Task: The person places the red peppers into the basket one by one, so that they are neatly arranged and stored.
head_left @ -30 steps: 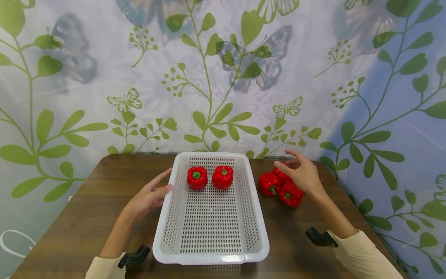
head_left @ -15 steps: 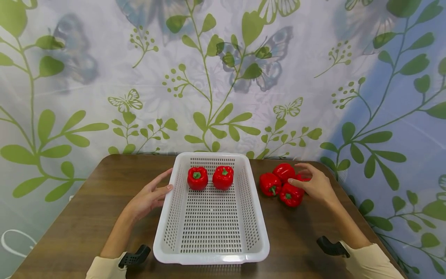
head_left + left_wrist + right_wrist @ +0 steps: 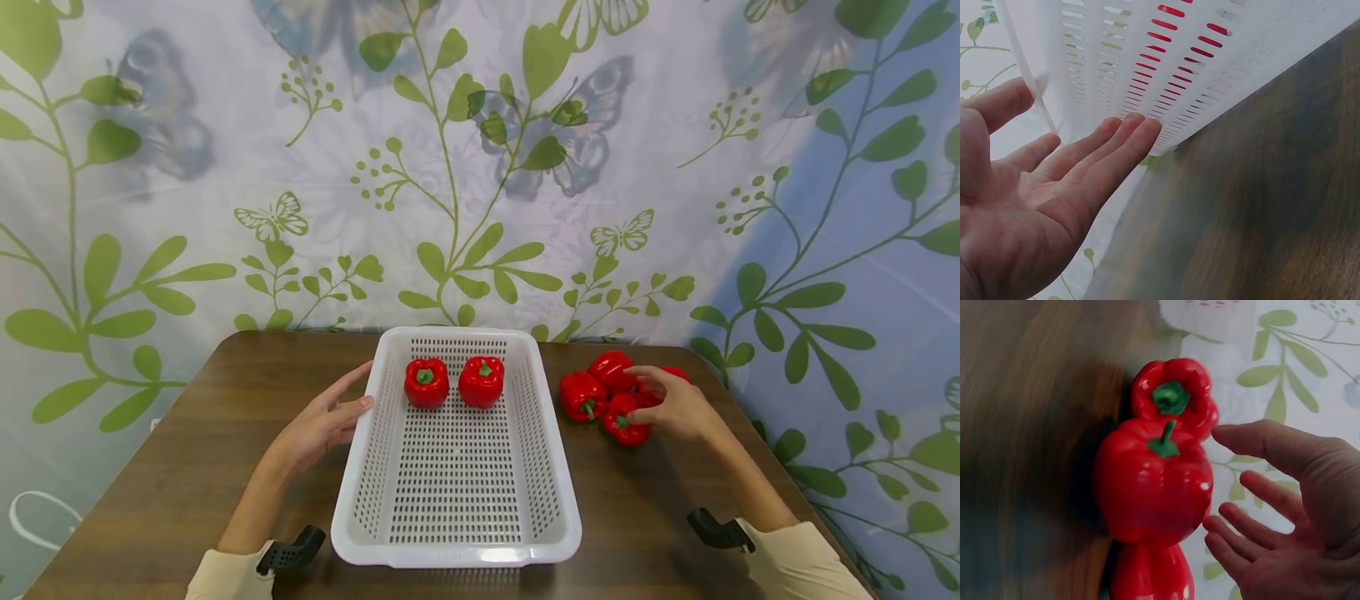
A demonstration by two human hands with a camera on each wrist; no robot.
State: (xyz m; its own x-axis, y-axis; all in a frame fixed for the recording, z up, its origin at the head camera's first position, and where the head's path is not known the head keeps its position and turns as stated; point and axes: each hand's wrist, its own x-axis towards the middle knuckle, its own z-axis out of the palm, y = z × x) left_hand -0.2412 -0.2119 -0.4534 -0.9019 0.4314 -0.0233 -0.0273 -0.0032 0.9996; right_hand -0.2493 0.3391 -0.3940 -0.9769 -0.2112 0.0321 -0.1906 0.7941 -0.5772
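Observation:
A white perforated plastic basket holds two red bell peppers, the left one and the right one, side by side at its far end. My left hand touches the basket's left side. In the left wrist view, its extended fingers lie along the outer wall, thumb at the rim. My right hand hovers over several red bell peppers right of the basket, fingers spread. The right wrist view shows fingertips close beside a green-stemmed pepper; contact is unclear. The hand partly covers peppers in the head view.
A brown wooden table carries everything. Behind it and on the right hangs a cloth backdrop with leaves and butterflies. Black wrist straps, left and right, sit at both cuffs.
My right hand has moved back and lower, from above the rear peppers to the right side of the cluster. My left hand and the basket stay in place.

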